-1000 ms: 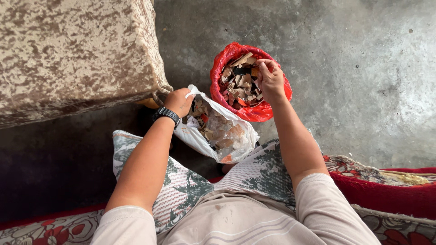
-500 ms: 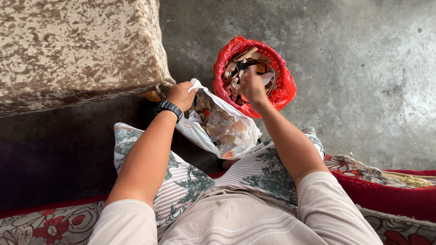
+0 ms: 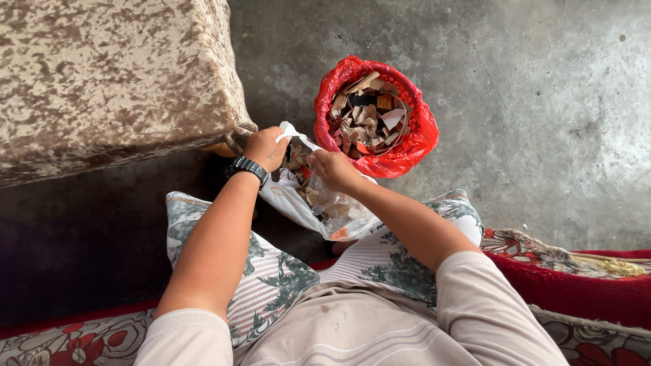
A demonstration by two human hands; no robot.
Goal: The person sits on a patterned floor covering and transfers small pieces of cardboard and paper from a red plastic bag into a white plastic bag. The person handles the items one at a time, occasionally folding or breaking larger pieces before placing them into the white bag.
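While the left hand (image 3: pixel 266 148) grips the white bag's (image 3: pixel 339 215) rim, the right hand (image 3: pixel 332 169) reaches into its mouth, fingers hidden; red bag (image 3: pixel 413 146) just beyond.

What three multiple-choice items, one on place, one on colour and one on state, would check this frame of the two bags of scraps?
1. Where is the right hand?
A. at the mouth of the white bag
B. over the red bag
C. flat on the concrete floor

2. What colour is the watch on the left wrist?
A. white
B. black
C. red

3. What is the left hand doing?
A. hanging free
B. resting on the cushion
C. gripping the white bag's rim, holding it open

Answers:
1 A, its fingers sit at the opening, among the scraps.
2 B, a dark band circles the wrist.
3 C, the fingers close on the plastic edge.
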